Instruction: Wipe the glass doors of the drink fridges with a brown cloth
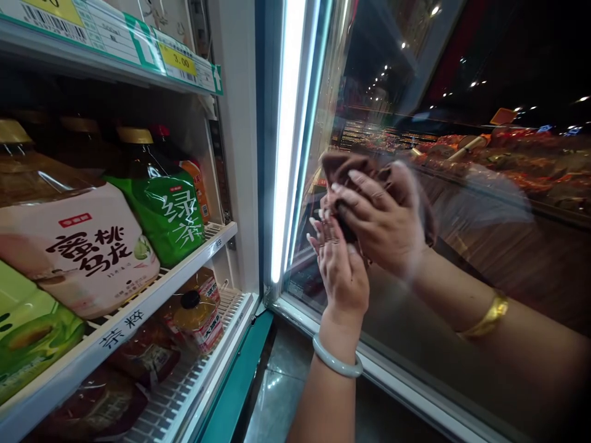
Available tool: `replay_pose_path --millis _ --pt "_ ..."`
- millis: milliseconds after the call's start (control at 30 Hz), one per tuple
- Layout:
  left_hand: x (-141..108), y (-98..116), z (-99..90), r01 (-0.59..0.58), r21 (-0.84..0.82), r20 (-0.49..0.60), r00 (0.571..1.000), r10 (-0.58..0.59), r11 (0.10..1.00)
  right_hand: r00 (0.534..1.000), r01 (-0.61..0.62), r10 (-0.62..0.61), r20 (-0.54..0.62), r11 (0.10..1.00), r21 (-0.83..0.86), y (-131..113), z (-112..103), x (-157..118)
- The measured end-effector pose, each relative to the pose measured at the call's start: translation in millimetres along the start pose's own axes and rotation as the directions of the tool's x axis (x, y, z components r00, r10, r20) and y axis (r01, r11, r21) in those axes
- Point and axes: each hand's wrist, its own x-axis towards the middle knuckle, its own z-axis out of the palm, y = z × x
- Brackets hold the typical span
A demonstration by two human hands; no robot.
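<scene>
A brown cloth (344, 165) lies bunched against the glass door (462, 307) of a drinks fridge. My right hand (390, 231), wearing a gold bangle (492, 317), presses over the cloth with its fingers bent onto it. Below and to the left, my left hand (344, 271) reaches up to the glass with its fingers stretched out. A pale jade-like bangle (337, 360) circles that wrist. The left fingertips are close to the cloth's lower edge, and a reflection of them blurs whether they touch it.
On the left, fridge shelves (157, 292) hold a pink-labelled bottle (92, 246), a green-labelled bottle (168, 212) and several other drinks. A bright light strip (289, 141) runs up the frame beside the door. Tiled floor (281, 381) shows below.
</scene>
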Motion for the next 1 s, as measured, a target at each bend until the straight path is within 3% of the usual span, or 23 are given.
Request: replay_pose_path --millis 67,167,233,300,367,433,533,633,700,767,867,933,1000 --pt "0 -4 -6.2 0.032 -0.003 -0.061 0.998 -0.032 0.999 0.991 0.13 -0.129 0.039 0.991 -0.035 -7 9 -19" --pt "4 -10 -12.4 0.003 0.034 0.049 0.999 -0.005 0.999 0.973 0.232 -0.229 0.039 0.966 -0.11 -5 3 -48" --pt "7 -15 -12.7 -0.028 0.053 0.136 0.99 0.021 0.998 0.988 0.156 -0.156 0.016 0.975 -0.159 0 -6 -49" --pt "7 -21 -11.2 -0.036 0.059 0.137 0.99 0.028 0.998 0.998 0.016 -0.027 -0.053 0.98 -0.199 1 -6 -37" --pt "5 -30 -9.9 -0.039 0.061 0.107 0.994 0.033 0.997 0.989 -0.071 0.044 -0.144 0.979 -0.191 -7 9 -26" --pt "-1 -42 -9.2 -0.048 0.076 0.107 0.993 0.04 0.996 0.987 -0.048 0.026 -0.16 0.989 -0.141 -22 33 -29" --pt "-18 -62 -7.3 -0.051 0.11 0.149 0.988 0.034 0.993 0.988 0.124 -0.121 -0.099 0.992 0.021 -44 63 -66" --pt "-38 -74 -0.8 -0.047 0.151 0.221 0.975 0.013 0.987 0.98 0.199 -0.198 -0.016 0.971 0.132 -47 60 -109" --pt "-48 -73 5.8 -0.071 0.162 0.242 0.97 0.03 0.984 0.989 0.144 -0.147 0.024 0.986 0.081 -40 45 -120" --pt "-52 -67 11.9 -0.091 0.149 0.213 0.975 0.058 0.985 0.999 0.039 -0.039 0.019 0.999 -0.014 -33 33 -114" --pt "-52 -56 16.7 -0.077 0.114 0.145 0.988 0.06 0.99 0.998 -0.066 0.066 -0.006 0.997 -0.034 -39 37 -103" --pt "-52 -52 17.9 -0.061 0.087 0.122 0.991 0.05 0.994 1.0 -0.028 0.028 -0.001 1.0 0.006 -48 51 -114" --pt "-55 -50 20.0 -0.057 0.055 0.129 0.99 0.05 0.997 0.997 0.069 -0.07 0.015 0.996 0.05 -54 61 -146"
